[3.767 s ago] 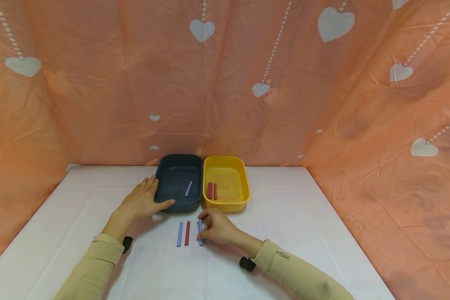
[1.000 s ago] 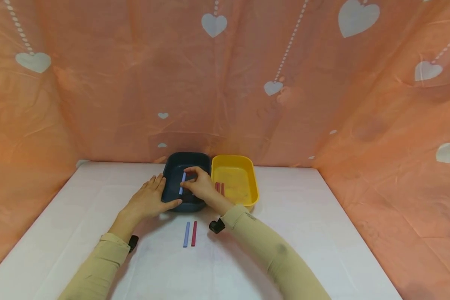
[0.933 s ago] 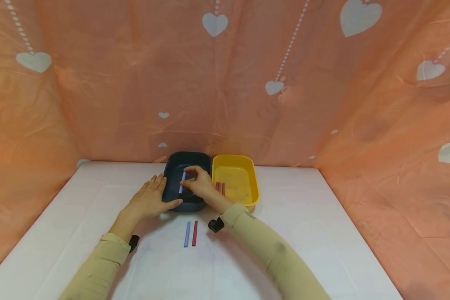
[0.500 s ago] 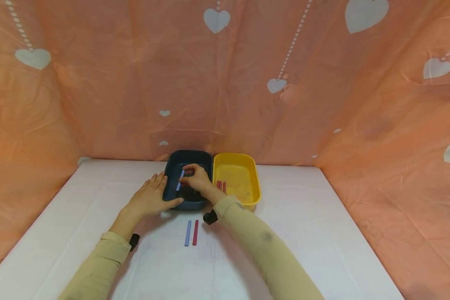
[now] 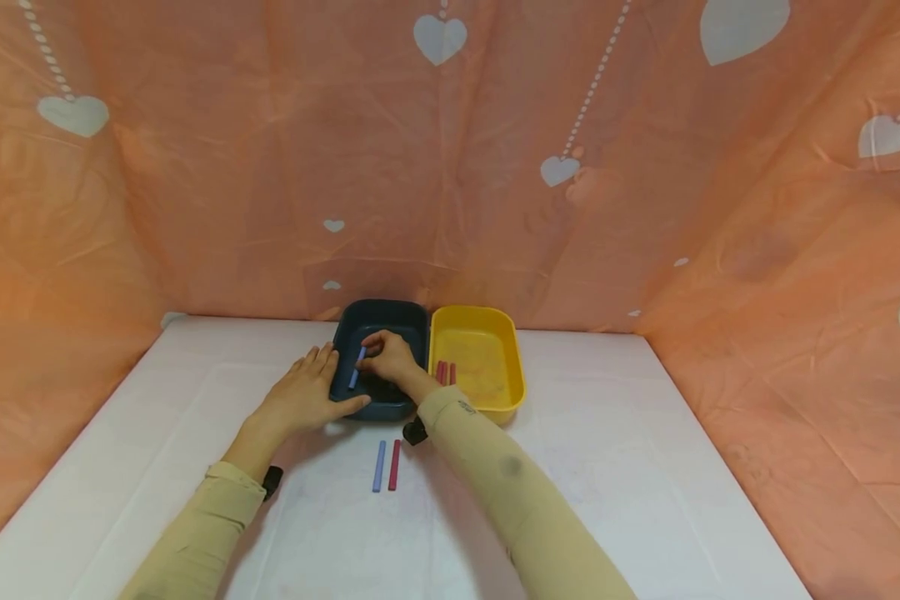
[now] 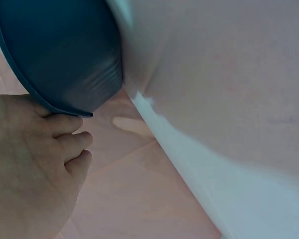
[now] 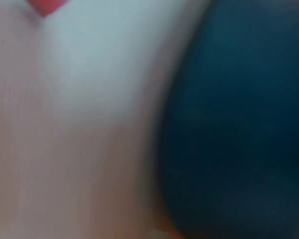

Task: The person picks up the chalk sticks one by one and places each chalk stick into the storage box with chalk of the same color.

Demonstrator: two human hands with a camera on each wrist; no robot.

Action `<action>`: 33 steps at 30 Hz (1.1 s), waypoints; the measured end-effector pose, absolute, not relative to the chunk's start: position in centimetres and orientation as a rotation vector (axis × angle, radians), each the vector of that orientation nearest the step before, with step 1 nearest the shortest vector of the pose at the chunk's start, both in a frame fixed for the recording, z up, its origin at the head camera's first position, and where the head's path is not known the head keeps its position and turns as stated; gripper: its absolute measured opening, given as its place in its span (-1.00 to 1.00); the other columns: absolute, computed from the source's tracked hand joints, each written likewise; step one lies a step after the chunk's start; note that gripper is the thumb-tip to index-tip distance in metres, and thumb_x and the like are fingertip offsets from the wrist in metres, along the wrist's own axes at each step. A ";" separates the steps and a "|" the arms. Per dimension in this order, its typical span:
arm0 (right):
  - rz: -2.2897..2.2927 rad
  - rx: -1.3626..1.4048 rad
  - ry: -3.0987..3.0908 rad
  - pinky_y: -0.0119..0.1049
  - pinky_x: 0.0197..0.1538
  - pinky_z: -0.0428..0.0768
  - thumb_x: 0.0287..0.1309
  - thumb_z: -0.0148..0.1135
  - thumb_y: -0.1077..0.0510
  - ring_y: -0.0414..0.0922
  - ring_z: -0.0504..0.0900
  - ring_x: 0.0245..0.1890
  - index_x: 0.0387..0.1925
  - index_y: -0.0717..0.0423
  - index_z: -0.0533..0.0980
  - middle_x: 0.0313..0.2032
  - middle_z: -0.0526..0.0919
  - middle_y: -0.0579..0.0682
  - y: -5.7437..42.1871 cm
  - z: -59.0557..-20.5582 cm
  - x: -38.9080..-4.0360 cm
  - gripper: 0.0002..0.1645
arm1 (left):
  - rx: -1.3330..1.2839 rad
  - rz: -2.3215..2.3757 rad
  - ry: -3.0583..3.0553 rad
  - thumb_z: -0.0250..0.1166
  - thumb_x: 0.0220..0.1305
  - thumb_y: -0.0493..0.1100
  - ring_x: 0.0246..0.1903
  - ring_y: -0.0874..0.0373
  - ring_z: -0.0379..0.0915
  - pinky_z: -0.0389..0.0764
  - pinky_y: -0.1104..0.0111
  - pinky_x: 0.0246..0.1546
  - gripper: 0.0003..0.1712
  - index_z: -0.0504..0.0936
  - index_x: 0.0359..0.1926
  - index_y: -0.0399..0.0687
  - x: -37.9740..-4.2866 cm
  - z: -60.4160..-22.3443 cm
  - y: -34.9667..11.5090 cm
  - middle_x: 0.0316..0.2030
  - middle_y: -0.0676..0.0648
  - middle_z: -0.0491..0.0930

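My right hand (image 5: 392, 360) reaches into the dark blue tray (image 5: 382, 308) and pinches a blue chalk stick (image 5: 355, 377) near its upper end. The stick leans slantwise close over the tray floor, left of the middle. My left hand (image 5: 300, 397) rests against the tray's left side, fingers along the rim and thumb at the front corner. In the left wrist view its fingers lie beside the tray's edge. On the table in front, a blue chalk stick (image 5: 378, 467) and a red chalk stick (image 5: 394, 465) lie side by side. The right wrist view is blurred.
A yellow tray (image 5: 521, 392) stands right beside the dark blue one, with several red chalk sticks (image 5: 443, 372) at its left side, partly behind my right wrist. The white table (image 5: 615, 467) is backed by an orange curtain (image 5: 495, 233) with hearts.
My right hand took the rightmost blue chalk stick from the table, carried it into the dark blue tray and has just shifted it left. My left hand stays at the tray. The view has moved slightly.
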State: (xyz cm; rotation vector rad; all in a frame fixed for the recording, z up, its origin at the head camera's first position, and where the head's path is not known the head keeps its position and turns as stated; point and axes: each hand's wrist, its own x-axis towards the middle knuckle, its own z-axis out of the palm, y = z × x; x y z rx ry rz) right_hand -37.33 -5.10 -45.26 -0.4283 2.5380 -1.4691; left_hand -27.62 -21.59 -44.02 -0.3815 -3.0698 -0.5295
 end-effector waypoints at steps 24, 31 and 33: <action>-1.214 -0.533 2.567 -0.40 0.03 0.68 0.29 0.44 -0.04 -0.12 0.77 -0.06 0.29 0.14 0.60 0.12 0.74 0.06 -5.5 -46.1 -38.1 -0.38 | -0.384 -0.515 -3.090 0.18 0.38 0.45 0.55 -0.47 -0.14 -0.02 -0.24 0.53 0.25 0.08 0.52 -0.59 -27.4 -43.6 -21.3 0.55 -0.53 -0.01; -1.217 -0.548 2.540 -0.30 0.25 0.59 0.27 0.45 0.05 -0.05 0.68 0.16 0.33 0.14 0.56 0.18 0.71 0.06 -5.5 -46.0 -37.9 -0.36 | -0.383 -0.504 -3.079 0.16 0.37 0.48 0.55 -0.47 -0.13 -0.01 -0.23 0.53 0.26 0.09 0.52 -0.59 -27.5 -43.8 -21.4 0.55 -0.53 0.00; -1.218 -0.542 2.542 -0.34 0.23 0.59 0.26 0.45 0.05 -0.08 0.69 0.14 0.33 0.13 0.57 0.18 0.71 0.05 -5.6 -46.0 -37.9 -0.36 | -0.386 -0.502 -3.074 0.16 0.36 0.49 0.54 -0.47 -0.12 0.00 -0.23 0.53 0.27 0.09 0.52 -0.59 -27.5 -43.8 -21.5 0.55 -0.53 0.00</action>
